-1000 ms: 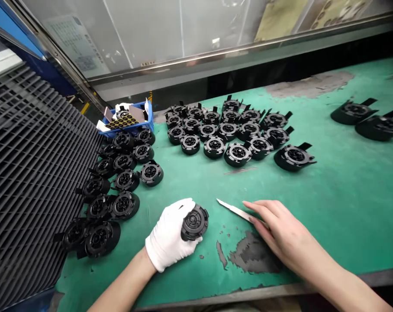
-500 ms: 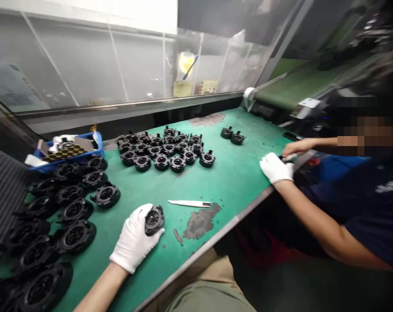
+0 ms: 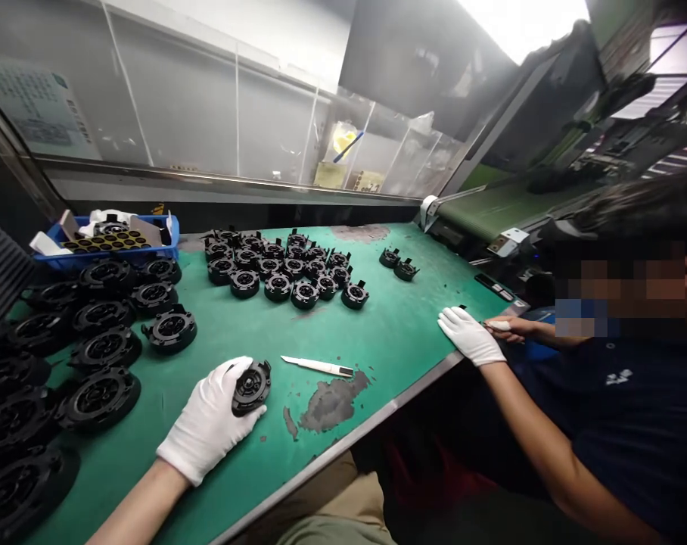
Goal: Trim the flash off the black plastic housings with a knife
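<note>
My left hand (image 3: pixel 210 412), in a white glove, is closed around a round black plastic part (image 3: pixel 251 387) with a ringed face and small tabs. The part's face is turned up, just above or on the green mat; I cannot tell which. To its right lies a white pen-like knife (image 3: pixel 317 366) with a narrow pointed tip. Near it the mat has a worn dark grey patch (image 3: pixel 333 405). Similar black parts (image 3: pixel 106 347) stand in rows left of my hand, and another cluster (image 3: pixel 278 285) sits farther back. My right hand is out of view.
A blue bin (image 3: pixel 176 235) with round yellow-and-black pieces stands at the back left. Two black parts (image 3: pixel 405 270) sit apart at the back right. At the right, a co-worker's gloved hand (image 3: pixel 471 335) rests at the table edge, near a conveyor (image 3: pixel 491 216).
The camera view has shifted, so the table scene sits somewhat differently in the picture. My left hand keeps hold of the black part. The co-worker's gloved hand has flattened and moved from their other hand.
</note>
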`<state>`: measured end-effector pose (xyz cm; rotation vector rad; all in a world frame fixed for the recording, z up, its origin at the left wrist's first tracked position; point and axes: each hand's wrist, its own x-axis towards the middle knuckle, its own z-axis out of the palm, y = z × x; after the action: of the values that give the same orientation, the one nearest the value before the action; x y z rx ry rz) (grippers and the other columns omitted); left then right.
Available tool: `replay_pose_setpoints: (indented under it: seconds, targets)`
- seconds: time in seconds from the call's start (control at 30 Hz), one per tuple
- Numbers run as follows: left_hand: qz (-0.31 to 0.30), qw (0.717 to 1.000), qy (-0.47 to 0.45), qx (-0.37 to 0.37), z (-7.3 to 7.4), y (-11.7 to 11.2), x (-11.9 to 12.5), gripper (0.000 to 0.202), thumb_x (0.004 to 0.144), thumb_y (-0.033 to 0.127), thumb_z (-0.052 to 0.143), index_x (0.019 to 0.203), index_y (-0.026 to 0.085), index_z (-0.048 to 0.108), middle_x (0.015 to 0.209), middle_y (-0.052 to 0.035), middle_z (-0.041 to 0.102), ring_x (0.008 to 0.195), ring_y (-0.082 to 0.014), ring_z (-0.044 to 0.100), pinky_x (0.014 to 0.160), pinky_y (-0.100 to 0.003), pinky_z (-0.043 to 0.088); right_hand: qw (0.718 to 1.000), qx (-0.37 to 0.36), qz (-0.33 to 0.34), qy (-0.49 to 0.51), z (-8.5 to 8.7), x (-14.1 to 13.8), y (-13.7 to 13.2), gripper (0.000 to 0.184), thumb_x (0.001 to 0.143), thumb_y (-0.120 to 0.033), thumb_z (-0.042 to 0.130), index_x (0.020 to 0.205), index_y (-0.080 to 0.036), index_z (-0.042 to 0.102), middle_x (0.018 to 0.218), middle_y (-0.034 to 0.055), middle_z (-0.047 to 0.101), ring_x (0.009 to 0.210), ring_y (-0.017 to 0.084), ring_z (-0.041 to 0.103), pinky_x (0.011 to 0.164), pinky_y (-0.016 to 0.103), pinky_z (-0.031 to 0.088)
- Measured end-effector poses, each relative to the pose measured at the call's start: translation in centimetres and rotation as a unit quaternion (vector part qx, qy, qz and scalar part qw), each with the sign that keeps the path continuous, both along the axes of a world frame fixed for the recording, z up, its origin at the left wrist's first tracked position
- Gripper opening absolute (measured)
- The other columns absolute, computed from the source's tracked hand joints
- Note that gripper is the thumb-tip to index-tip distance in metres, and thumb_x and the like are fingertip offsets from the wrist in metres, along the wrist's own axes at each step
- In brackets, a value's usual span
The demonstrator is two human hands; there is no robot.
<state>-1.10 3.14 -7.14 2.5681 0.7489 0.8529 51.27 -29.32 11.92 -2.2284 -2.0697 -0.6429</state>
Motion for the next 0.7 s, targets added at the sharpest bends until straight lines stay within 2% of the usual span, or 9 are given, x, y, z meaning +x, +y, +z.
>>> replay_pose_setpoints:
  seconds: [0.1, 0.2, 0.37, 0.5, 0.7]
  targets:
    - [0.007, 1.000, -0.006, 0.011, -0.2, -0.1, -0.8, 0.070, 0.109, 0.047, 0.085, 0.172, 0.025, 0.067, 0.164, -0.0201, 0.088, 0.145, -0.0451, 0.092, 0.122, -0.062, 0.080, 1.000, -0.028, -0.007, 0.005, -1.3, 5.0, 0.1, 0.045, 0.120, -0.053, 0.089, 0.155, -0.025, 0.082, 0.156, 0.0125, 0.084, 0.130, 0.029, 0.084, 0.111, 0.052, 0.076]
    - [0.006, 0.999, -0.006, 0.034, -0.5, 0.0, -1.7, 0.069, 0.113, 0.052, 0.082, 0.174, 0.026, 0.064, 0.162, -0.0198, 0.088, 0.142, -0.0464, 0.093, 0.121, -0.065, 0.081, 0.999, -0.046, -0.020, 0.008, -3.2, 7.9, -1.5, 0.043, 0.121, -0.053, 0.088, 0.154, -0.026, 0.083, 0.157, 0.0128, 0.083, 0.133, 0.029, 0.084, 0.114, 0.053, 0.076]
    - [0.010, 0.999, 0.009, 0.034, -1.5, 0.4, -3.1, 0.070, 0.115, 0.057, 0.080, 0.176, 0.028, 0.060, 0.165, -0.0209, 0.086, 0.144, -0.0483, 0.092, 0.123, -0.068, 0.080, 0.995, -0.077, -0.055, -0.002, -6.7, 11.6, -2.9, 0.049, 0.119, -0.052, 0.090, 0.158, -0.024, 0.081, 0.162, 0.0141, 0.082, 0.139, 0.032, 0.083, 0.117, 0.057, 0.075]
    - [0.024, 0.999, 0.029, 0.005, -2.3, 0.2, -4.0, 0.075, 0.110, 0.064, 0.083, 0.175, 0.034, 0.060, 0.168, -0.0178, 0.085, 0.147, -0.0485, 0.090, 0.128, -0.070, 0.079, 0.991, -0.101, -0.084, -0.017, -9.0, 14.3, -3.5, 0.051, 0.119, -0.053, 0.090, 0.160, -0.023, 0.081, 0.163, 0.0149, 0.081, 0.141, 0.033, 0.083, 0.119, 0.059, 0.074]
    - [0.053, 0.997, 0.046, -0.017, -3.3, 0.3, -5.4, 0.070, 0.103, 0.070, 0.086, 0.163, 0.038, 0.070, 0.154, -0.0111, 0.094, 0.130, -0.0478, 0.096, 0.109, -0.066, 0.087, 0.987, -0.116, -0.107, -0.035, -10.6, 16.3, -5.1, 0.050, 0.119, -0.052, 0.090, 0.160, -0.024, 0.081, 0.165, 0.0148, 0.081, 0.143, 0.034, 0.082, 0.121, 0.059, 0.074]
